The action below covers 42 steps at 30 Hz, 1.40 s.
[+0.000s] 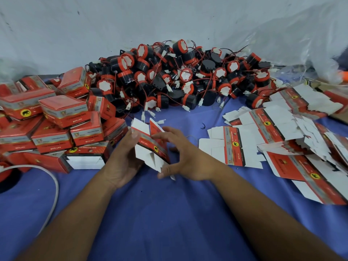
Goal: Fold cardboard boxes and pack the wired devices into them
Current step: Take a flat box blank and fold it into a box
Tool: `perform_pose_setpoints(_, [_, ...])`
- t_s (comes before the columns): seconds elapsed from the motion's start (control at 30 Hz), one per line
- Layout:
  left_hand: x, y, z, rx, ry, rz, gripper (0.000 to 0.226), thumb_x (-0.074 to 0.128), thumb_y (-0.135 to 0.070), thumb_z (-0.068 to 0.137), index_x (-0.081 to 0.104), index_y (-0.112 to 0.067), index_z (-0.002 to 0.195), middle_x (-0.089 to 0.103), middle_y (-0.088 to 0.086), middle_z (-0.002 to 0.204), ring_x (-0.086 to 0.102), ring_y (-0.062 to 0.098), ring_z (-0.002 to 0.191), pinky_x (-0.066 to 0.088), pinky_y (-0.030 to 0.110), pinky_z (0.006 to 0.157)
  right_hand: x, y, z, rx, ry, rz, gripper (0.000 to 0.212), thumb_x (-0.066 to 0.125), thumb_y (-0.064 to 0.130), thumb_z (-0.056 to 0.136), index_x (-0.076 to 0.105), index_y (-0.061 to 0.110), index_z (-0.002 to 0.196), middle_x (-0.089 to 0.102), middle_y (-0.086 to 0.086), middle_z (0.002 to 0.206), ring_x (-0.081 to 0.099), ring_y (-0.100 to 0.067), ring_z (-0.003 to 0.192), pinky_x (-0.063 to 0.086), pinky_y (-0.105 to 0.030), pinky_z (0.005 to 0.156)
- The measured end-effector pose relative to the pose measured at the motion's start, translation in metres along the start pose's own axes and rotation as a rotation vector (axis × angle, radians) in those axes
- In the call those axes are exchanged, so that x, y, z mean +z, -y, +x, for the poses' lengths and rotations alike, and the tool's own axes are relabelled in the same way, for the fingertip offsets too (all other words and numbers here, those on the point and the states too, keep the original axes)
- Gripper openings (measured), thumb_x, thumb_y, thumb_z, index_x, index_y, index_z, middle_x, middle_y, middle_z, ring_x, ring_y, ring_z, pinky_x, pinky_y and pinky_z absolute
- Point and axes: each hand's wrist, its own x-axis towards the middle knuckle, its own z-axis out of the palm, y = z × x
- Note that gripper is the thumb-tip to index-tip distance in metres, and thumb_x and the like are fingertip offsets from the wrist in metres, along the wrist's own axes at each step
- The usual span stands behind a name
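The half-folded box [150, 146] sits just above the cloth [150, 213], between my hands. My left hand [122, 159] grips its left side, fingers curled behind it and thumb on the front. My right hand [186, 159] has its fingers spread, forefinger tip on the red panel and thumb tip at the lower white flap. Beyond lies the heap of devices [188, 76]. Closed boxes [56, 119] pile up at left, and flat blanks [273, 129] lie scattered at right.

At nine o'clock we found the stacked red cardboard boxes [64, 110] cut by the edge, their print unreadable.
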Motion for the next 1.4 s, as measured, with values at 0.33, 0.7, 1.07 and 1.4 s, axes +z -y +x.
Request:
perform_pose_setpoints(0.33, [-0.002, 0.006, 0.003, 0.081, -0.004, 0.207, 0.04, 0.075, -0.059, 0.073, 0.078, -0.021, 0.084, 0.073, 0.0, 0.085, 0.067, 0.014, 0.085, 0.054, 0.028, 0.081, -0.016, 0.001, -0.002, 0.113, -0.099, 0.491, 0.045, 0.075, 0.025, 0.085, 0.061, 0.034, 0.127, 0.065, 0.014, 0.13, 0.063, -0.011, 0.12, 0.052, -0.025, 0.094])
perform_pose_setpoints(0.7, [0.005, 0.019, 0.006, 0.033, -0.065, 0.191, 0.039, 0.072, -0.022, 0.079, 0.069, -0.011, 0.116, 0.071, 0.016, 0.115, 0.067, 0.035, 0.109, 0.057, 0.047, 0.09, -0.001, 0.01, 0.008, 0.125, -0.331, 0.841, 0.062, 0.078, 0.041, 0.075, 0.056, 0.032, 0.132, 0.054, 0.004, 0.141, 0.064, -0.015, 0.115, 0.055, -0.036, 0.09])
perform_pose_setpoints(1.07, [0.01, 0.007, -0.001, -0.05, 0.075, -0.425, 0.04, 0.084, -0.015, 0.061, 0.062, -0.004, 0.092, 0.067, 0.014, 0.078, 0.072, 0.033, 0.09, 0.06, 0.036, 0.084, -0.01, 0.008, 0.0, 0.016, -0.026, 1.132, 0.063, 0.058, 0.0, 0.083, 0.053, 0.029, 0.139, 0.043, -0.012, 0.119, 0.06, -0.018, 0.085, 0.049, -0.035, 0.094])
perform_pose_setpoints(1.4, [0.017, 0.017, 0.005, -0.068, -0.14, -0.048, 0.062, 0.067, -0.023, 0.078, 0.044, -0.02, 0.136, 0.071, 0.012, 0.102, 0.068, 0.028, 0.089, 0.056, 0.035, 0.067, -0.017, 0.006, 0.0, 0.008, -0.174, 1.091, 0.06, 0.08, 0.026, 0.081, 0.055, 0.029, 0.135, 0.059, -0.013, 0.13, 0.06, -0.038, 0.115, 0.045, -0.053, 0.107])
